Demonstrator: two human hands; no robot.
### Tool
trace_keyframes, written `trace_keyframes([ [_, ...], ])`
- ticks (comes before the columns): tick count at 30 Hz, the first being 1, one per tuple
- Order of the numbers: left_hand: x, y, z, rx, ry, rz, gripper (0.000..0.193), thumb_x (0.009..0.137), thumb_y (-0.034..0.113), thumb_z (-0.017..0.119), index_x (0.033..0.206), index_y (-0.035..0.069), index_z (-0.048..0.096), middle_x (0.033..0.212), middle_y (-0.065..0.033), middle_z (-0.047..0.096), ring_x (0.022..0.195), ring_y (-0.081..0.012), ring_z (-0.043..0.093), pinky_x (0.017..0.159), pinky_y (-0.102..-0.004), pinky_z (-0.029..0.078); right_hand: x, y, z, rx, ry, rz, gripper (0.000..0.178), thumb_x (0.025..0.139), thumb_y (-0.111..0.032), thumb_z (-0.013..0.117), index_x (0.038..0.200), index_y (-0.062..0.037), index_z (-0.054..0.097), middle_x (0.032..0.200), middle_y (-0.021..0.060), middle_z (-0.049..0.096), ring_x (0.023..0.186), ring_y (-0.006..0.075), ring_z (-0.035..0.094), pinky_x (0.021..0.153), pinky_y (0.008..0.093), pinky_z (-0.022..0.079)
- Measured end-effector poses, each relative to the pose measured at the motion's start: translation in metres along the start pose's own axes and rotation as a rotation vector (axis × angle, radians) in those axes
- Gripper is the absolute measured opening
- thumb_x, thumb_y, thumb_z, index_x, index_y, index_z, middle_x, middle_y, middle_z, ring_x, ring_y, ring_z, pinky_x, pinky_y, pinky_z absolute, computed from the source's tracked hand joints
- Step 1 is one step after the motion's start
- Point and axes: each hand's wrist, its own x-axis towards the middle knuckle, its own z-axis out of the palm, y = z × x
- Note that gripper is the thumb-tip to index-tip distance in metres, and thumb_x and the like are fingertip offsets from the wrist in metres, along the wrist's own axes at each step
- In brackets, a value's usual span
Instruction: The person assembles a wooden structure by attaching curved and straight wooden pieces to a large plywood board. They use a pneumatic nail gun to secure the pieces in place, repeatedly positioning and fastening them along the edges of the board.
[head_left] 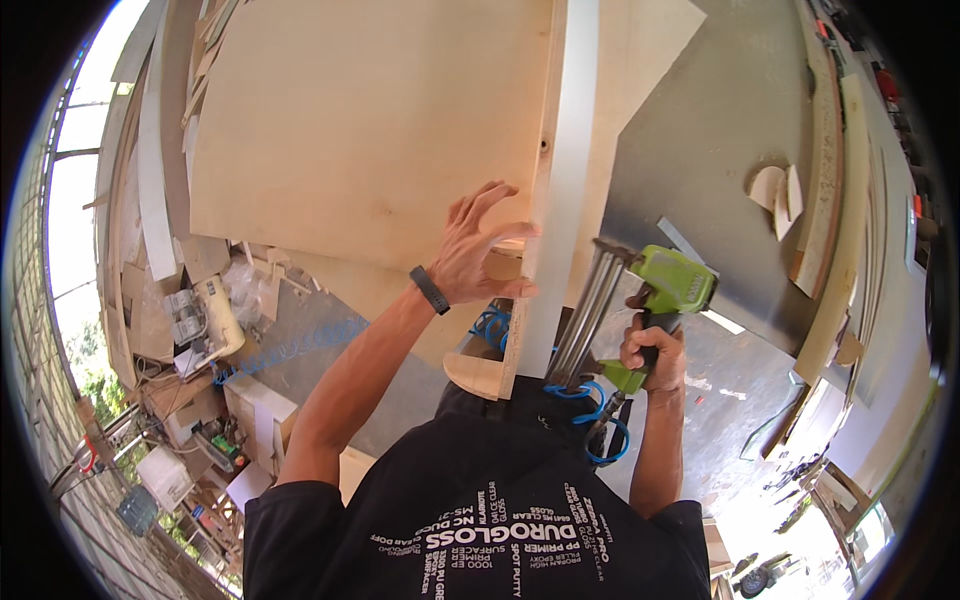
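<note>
My left hand (470, 245) has its fingers spread, with thumb and fingertips at the side of a long narrow board (560, 200). The board has a white face and a bare wood edge, and runs from the far side toward my body. At its near end sits a wooden piece with a rounded edge (475, 375). In my right hand (658, 352) is a green nail gun (672, 280), its long metal magazine slanting down toward the board. A blue coiled air hose (600, 405) hangs at its handle. The gun's nose is apart from the board.
A large plywood panel (350, 120) lies under the board's left side. Small rounded wood offcuts (775, 195) rest on the grey tabletop (720, 140) at right. Long strips (155, 190) lean at the left, near a cream-coloured cylinder (220, 315). More blue hose (290, 350) lies beyond my left arm.
</note>
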Motion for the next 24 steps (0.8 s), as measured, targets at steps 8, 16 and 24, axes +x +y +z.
trace_keyframes([
  [8, 0.017, 0.030, -0.012, -0.037, -0.080, -0.075, 0.080, 0.072, 0.060, 0.085, 0.136, 0.017, 0.064, 0.133, -0.0129, 0.064, 0.138, -0.0355, 0.051, 0.113, -0.0520, 0.023, -0.022, -0.002, -0.095, 0.404, 0.172, -0.340, 0.049, 0.087, -0.004, 0.060, 0.136, 0.0001, 0.057, 0.074, 0.0046, 0.051, 0.057, 0.0144, 0.047, 0.055, 0.0313, 0.041],
  [16, 0.106, 0.045, -0.006, 0.151, 0.060, -0.635, 0.067, 0.081, 0.043, 0.075, 0.126, -0.004, 0.063, 0.114, -0.0307, 0.071, 0.104, -0.0385, 0.070, 0.087, -0.0518, 0.053, -0.005, 0.015, -0.107, 0.572, 0.185, -0.395, 0.046, 0.091, -0.004, 0.059, 0.137, 0.0009, 0.056, 0.077, 0.0042, 0.055, 0.060, 0.0135, 0.048, 0.059, 0.0305, 0.043],
  [24, 0.140, 0.028, -0.002, 0.399, 0.021, -0.487, 0.026, 0.082, 0.011, 0.061, 0.093, -0.009, 0.072, 0.092, -0.0336, 0.072, 0.091, -0.0481, 0.072, 0.084, -0.0532, 0.058, 0.021, -0.011, -0.122, 0.632, 0.121, -0.408, 0.046, 0.091, -0.003, 0.056, 0.137, 0.0008, 0.057, 0.078, 0.0075, 0.056, 0.061, 0.0164, 0.050, 0.058, 0.0319, 0.044],
])
